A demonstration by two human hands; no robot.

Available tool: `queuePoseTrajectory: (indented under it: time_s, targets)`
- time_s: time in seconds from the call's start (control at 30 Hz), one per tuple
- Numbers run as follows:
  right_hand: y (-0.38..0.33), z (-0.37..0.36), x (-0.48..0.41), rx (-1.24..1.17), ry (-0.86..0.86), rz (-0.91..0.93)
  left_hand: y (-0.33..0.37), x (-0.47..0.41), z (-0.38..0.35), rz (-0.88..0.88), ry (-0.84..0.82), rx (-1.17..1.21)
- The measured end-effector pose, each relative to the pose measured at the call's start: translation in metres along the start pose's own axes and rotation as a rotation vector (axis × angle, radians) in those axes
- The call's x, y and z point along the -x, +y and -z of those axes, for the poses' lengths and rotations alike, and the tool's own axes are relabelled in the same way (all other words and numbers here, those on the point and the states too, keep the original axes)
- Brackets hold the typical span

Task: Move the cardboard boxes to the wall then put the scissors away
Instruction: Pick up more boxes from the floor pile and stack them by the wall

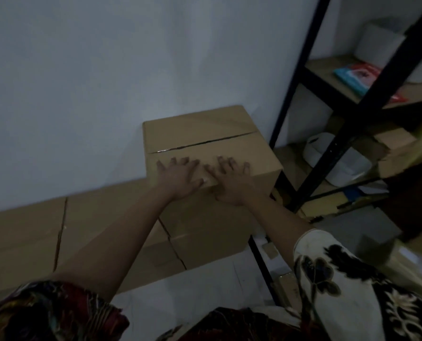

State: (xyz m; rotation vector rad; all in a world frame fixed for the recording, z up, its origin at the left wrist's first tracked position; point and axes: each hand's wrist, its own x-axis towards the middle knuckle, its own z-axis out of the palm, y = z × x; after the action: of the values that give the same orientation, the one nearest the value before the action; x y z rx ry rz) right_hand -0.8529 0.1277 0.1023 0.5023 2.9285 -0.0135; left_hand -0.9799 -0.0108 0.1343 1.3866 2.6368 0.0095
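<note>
Box [200, 130] under left hand [180, 179], right hand [232, 184]

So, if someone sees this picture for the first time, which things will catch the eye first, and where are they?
The left hand and the right hand lie flat, side by side, on a closed cardboard box in the middle, which stands on lower boxes by the pale wall. On the right, a black shelf rack carries a teal and red book.
</note>
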Motion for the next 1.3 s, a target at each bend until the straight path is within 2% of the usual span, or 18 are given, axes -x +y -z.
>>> queuePoseTrajectory:
  time_s: [0.13, 0.23, 0.37, 0.5, 0.7, 0.93, 1.07, 1.3]
  targets:
    - [-0.005, -0.015, 0.044, -0.132, 0.161, -0.097, 0.025, -0.004, -0.005, -0.142, 0.1, 0.092]
    - [0.002, -0.026, 0.086, -0.209, 0.228, -0.305, 0.052, -0.005, -0.007, -0.263, 0.125, 0.119]
    - [0.002, -0.047, 0.158, -0.329, 0.289, -0.634, 0.1, 0.016, -0.018, -0.521, 0.089, 0.077]
    - [-0.024, -0.06, 0.236, -0.316, 0.306, -0.929, 0.148, 0.054, -0.037, -0.745, -0.037, 0.088]
    - [-0.078, -0.077, 0.324, -0.31, 0.263, -1.181, 0.19, 0.134, -0.066, -0.981, -0.129, 0.114]
    - [-0.158, -0.117, 0.387, -0.407, 0.211, -1.378, 0.192, 0.217, -0.1, -1.101, -0.219, 0.097]
    - [-0.192, -0.132, 0.414, -0.455, 0.258, -1.466, 0.197, 0.251, -0.115, -1.166, -0.26, 0.013]
    - [-0.2, -0.147, 0.474, -0.482, 0.203, -1.549, 0.238, 0.294, -0.129, -1.219, -0.323, -0.004]
